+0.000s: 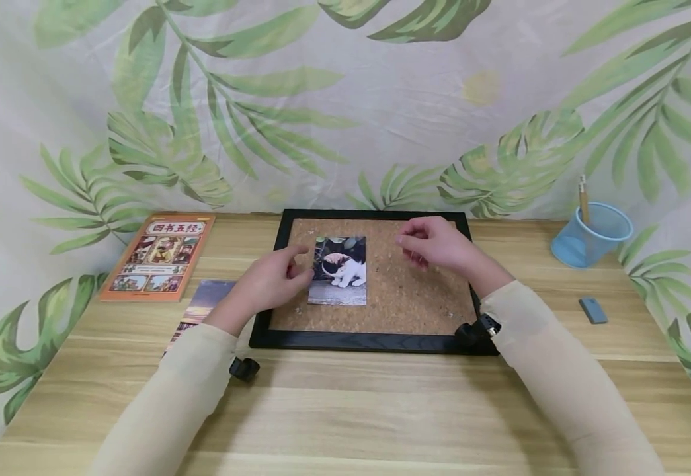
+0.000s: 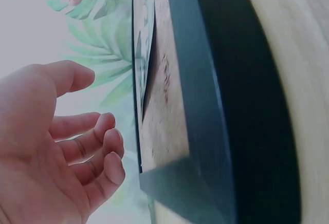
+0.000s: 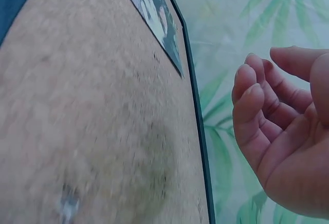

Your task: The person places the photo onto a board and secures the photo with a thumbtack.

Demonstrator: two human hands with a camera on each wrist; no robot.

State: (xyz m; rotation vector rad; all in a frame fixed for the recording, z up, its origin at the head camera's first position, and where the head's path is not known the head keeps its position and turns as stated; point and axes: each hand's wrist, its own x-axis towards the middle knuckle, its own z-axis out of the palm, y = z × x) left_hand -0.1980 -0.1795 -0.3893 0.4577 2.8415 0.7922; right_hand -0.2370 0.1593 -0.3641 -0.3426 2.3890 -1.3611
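Head: left hand point(image 1: 270, 279), right hand point(image 1: 437, 244) half-curled

Wooden table point(image 1: 357, 410) carries corkboard point(image 1: 416, 307), book point(image 1: 159, 258), print point(image 1: 206, 299), block point(image 1: 593, 311), cup point(image 1: 570, 248).

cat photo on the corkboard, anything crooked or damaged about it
The cat photo looks straight and undamaged, but in the left wrist view an edge seems slightly lifted off the corkboard, as if not lying flat.
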